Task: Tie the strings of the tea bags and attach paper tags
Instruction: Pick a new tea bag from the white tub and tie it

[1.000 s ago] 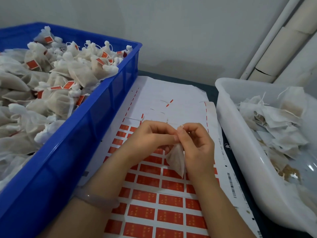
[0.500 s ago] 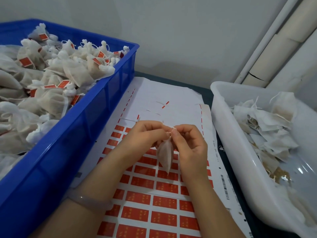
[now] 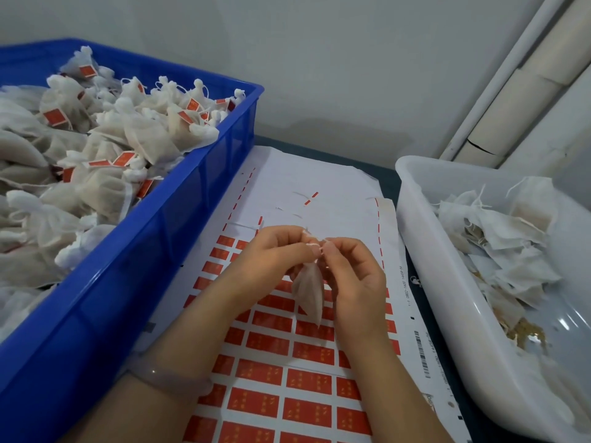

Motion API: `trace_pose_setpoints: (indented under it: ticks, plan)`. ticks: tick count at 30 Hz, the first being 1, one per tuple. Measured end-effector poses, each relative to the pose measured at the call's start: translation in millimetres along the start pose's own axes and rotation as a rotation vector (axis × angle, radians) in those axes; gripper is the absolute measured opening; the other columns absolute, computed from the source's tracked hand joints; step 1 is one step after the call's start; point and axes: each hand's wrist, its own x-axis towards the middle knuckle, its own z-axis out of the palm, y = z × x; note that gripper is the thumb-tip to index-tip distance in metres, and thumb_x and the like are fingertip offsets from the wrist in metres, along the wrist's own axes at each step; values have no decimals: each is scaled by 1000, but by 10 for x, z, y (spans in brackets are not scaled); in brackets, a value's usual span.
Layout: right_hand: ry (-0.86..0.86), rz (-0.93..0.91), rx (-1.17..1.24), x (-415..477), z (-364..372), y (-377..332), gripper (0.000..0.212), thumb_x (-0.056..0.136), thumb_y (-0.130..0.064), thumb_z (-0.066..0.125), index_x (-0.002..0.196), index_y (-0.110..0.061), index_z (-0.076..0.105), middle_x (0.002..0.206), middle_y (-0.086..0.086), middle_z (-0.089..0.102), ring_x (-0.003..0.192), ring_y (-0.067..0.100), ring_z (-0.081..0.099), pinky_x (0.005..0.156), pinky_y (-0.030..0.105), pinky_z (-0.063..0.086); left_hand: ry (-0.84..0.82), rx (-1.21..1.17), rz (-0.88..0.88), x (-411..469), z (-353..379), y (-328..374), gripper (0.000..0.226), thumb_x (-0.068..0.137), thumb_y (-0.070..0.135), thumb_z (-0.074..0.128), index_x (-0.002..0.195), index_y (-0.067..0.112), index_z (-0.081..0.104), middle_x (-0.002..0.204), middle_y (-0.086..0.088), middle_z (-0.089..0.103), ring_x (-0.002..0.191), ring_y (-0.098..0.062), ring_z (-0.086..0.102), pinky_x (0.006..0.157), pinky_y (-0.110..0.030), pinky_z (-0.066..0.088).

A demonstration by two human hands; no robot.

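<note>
**Q:** What fills most of the view?

**A:** A large blue plastic crate (image 3: 134, 276), lying along the left edge of a white paper sheet of red rectangular tags (image 3: 319, 174). The crate is heaped with tied white mesh bags (image 3: 144, 139), and many of them carry a small red tag.

**Q:** And on the sheet's other side?

**A:** A white plastic tub (image 3: 422, 238) sits along the sheet's right edge. It holds a loose pile of flat, untied white bags (image 3: 499, 238) and some spilled brown crumbs (image 3: 524, 334).

**Q:** Where does the sheet lie?

**A:** It lies flat on a dark surface (image 3: 388, 183), which shows just past the sheet's far right corner. The far half of the sheet is bare white, and the near half carries rows of red tags.

**Q:** Where are the hands?

**A:** Both are above the middle of the sheet, with their fingertips meeting. The left hand (image 3: 275, 260) reaches in from the sheet's near left, with a pale bangle (image 3: 166, 377) on its wrist. The right hand (image 3: 355, 276) reaches in from the near right.

**Q:** What do they hold?

**A:** They hold one small translucent white mesh tea bag (image 3: 308, 292), which hangs from the fingertips over the red rows with its point down. The fingers of both hands are curled and pinched on the thin white string (image 3: 311, 243) at the bag's gathered top. A short loop of it shows between the two hands.
</note>
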Motion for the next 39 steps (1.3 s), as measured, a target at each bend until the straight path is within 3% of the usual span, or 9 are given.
trace_pose_setpoints:
  ticks: [5, 7, 9, 13, 17, 21, 26, 33, 39]
  plan:
    - [-11, 13, -64, 17, -19, 29, 13, 88, -21, 60, 83, -30, 68, 81, -12, 70, 79, 8, 66, 67, 20, 55, -7, -85, -29, -18, 5, 37, 23, 93, 18, 50, 76, 19, 65, 72, 1, 61, 73, -19, 59, 73, -30, 52]
    - [-39, 35, -74, 19, -22, 16, 8, 81, -34, 61, 80, -35, 70, 82, -13, 71, 80, 8, 67, 67, 22, 56, 6, -69, -22, -26, 5, 43, 22, 93, 21, 49, 77, 20, 64, 76, -1, 61, 77, -21, 60, 78, -35, 53]
    - [-79, 65, -32, 9, -28, 9, 18, 71, -46, 60, 82, -37, 72, 88, -11, 71, 84, 11, 67, 71, 26, 57, 2, -56, -21, -32, 1, 51, 20, 93, 27, 50, 80, 22, 65, 78, 1, 62, 78, -19, 62, 78, -35, 53]
    - [-98, 119, 26, -6, -8, 19, 24, 67, -51, 60, 83, -37, 72, 87, -9, 71, 85, 16, 68, 74, 31, 58, -40, -80, -35, -45, -12, 68, 20, 90, 33, 52, 82, 22, 66, 78, 2, 64, 79, -19, 64, 78, -32, 54]
    - [-71, 153, 7, 16, 6, 45, 11, 86, -27, 60, 79, -27, 68, 81, -3, 68, 81, 16, 66, 73, 31, 56, 31, -32, -49, -26, 38, 43, 23, 92, 24, 51, 74, 24, 65, 71, 4, 62, 73, -15, 63, 77, -33, 53]
    - [0, 6, -181, 19, 18, 23, 18, 89, -10, 55, 75, -22, 60, 71, -8, 59, 65, 1, 56, 57, 10, 46, 189, 107, -15, -3, 138, 21, 21, 88, 19, 52, 69, 21, 60, 64, 3, 56, 65, -12, 56, 67, -30, 51]
    - [-31, -93, -301, 3, 26, 7, 17, 87, -11, 59, 77, -25, 56, 80, -4, 59, 72, 7, 56, 60, 13, 49, 349, 87, -6, 20, 159, 6, 21, 82, 12, 58, 63, 22, 62, 58, 6, 59, 58, -3, 57, 59, -19, 52]
    - [-33, -160, -358, -17, 44, 3, 20, 87, -10, 60, 78, -27, 55, 80, -8, 58, 78, 3, 55, 63, 7, 45, 363, 58, 57, -5, 122, 34, 25, 79, 3, 62, 70, 26, 64, 67, 7, 65, 65, -5, 64, 59, -16, 53]
    - [-10, -216, -354, -2, 11, 22, 10, 89, -10, 58, 83, -18, 57, 81, -7, 58, 77, 6, 55, 64, 9, 45, 251, 384, 163, -36, 78, 84, 22, 87, 12, 58, 84, 32, 66, 76, 13, 66, 77, -2, 63, 67, -14, 53]
